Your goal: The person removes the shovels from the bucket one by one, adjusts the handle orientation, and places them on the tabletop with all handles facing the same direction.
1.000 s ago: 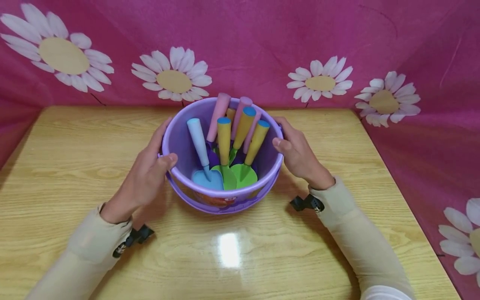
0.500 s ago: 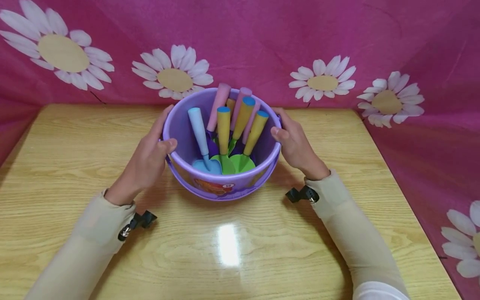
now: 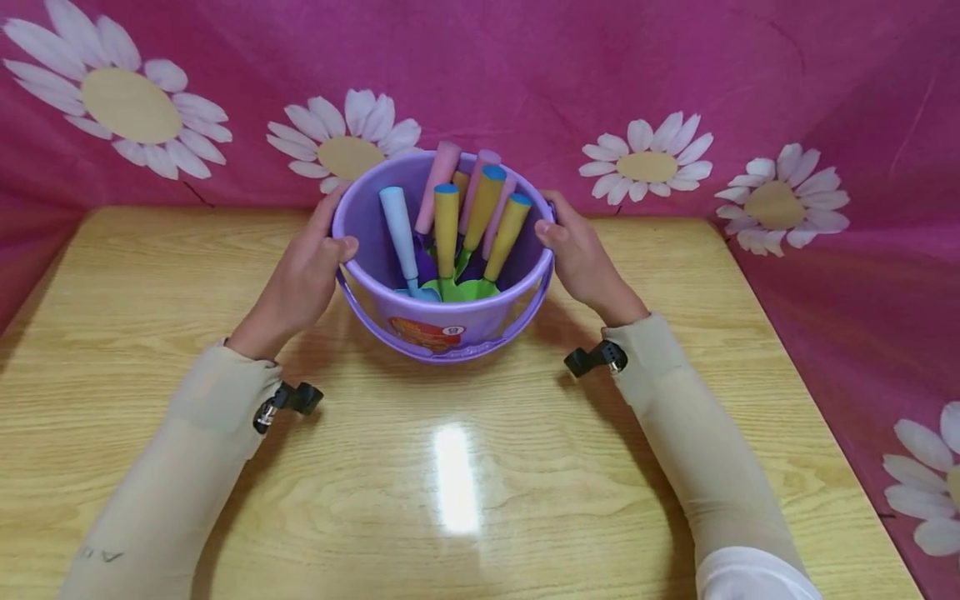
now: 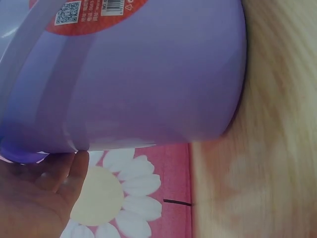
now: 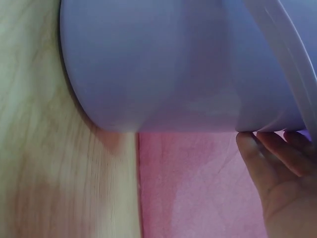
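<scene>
A purple plastic bucket [image 3: 491,327] stands near the back of the table, with its bail handle [image 3: 442,358] hanging down in front and a red label [image 3: 423,333] on its wall. Inside lean several toy shovels: a light blue shovel [image 3: 399,237], yellow-handled green shovels [image 3: 446,233] and ones with pink handles [image 3: 438,187]. My left hand [image 3: 296,279] grips the bucket's left side, thumb on the rim. On the opposite side, my right hand [image 3: 588,267] holds it the same way. Both wrist views show fingers against the outer wall; most shovel blades are partly hidden.
The wood-grain table [image 3: 360,500] reflects a bright patch of light in front of the bucket. A pink cloth [image 3: 487,67] with white daisies hangs behind the table and along its sides. Each sleeve carries a small black wrist device.
The bucket has moved away from me toward the back of the table, both hands moving with it. More of its front wall and label shows, and less of the shovel blades inside.
</scene>
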Available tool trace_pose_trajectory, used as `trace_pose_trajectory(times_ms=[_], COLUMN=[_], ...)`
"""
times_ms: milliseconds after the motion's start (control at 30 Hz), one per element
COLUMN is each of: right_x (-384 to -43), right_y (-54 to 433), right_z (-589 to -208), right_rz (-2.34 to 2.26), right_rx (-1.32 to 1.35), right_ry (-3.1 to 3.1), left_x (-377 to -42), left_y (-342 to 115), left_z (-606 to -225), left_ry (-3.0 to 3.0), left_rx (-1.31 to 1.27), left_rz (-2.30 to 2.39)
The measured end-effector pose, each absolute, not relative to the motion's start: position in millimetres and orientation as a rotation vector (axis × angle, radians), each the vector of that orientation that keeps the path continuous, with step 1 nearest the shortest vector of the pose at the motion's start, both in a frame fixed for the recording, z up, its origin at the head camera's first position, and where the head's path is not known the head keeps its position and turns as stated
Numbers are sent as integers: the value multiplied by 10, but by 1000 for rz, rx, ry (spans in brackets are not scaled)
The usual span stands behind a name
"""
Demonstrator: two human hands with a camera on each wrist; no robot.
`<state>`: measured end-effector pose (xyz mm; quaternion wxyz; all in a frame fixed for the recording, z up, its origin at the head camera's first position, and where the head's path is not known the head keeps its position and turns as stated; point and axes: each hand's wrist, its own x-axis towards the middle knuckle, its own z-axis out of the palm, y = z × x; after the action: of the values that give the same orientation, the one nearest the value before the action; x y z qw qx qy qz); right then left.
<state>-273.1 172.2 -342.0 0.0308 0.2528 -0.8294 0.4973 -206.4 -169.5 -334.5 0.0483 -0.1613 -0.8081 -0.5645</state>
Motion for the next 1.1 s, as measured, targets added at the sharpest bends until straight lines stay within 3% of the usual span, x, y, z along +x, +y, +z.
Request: trace_pose_trajectory(times_ms=[367,1100], right_x=[-2955,-3127], right_y=[1656,1632], right_z=[-3396,-3369], right_rz=[1529,1544], right_rx=[743,745], right_ry=[-2555,-2571], left_x=[-2303,-2467], left_y=[-1696,-1684], left_z=[-3322,-3320], left_ry=[-2425,-2318], left_rx=[-527,-495], left_rz=[-1731,-1825])
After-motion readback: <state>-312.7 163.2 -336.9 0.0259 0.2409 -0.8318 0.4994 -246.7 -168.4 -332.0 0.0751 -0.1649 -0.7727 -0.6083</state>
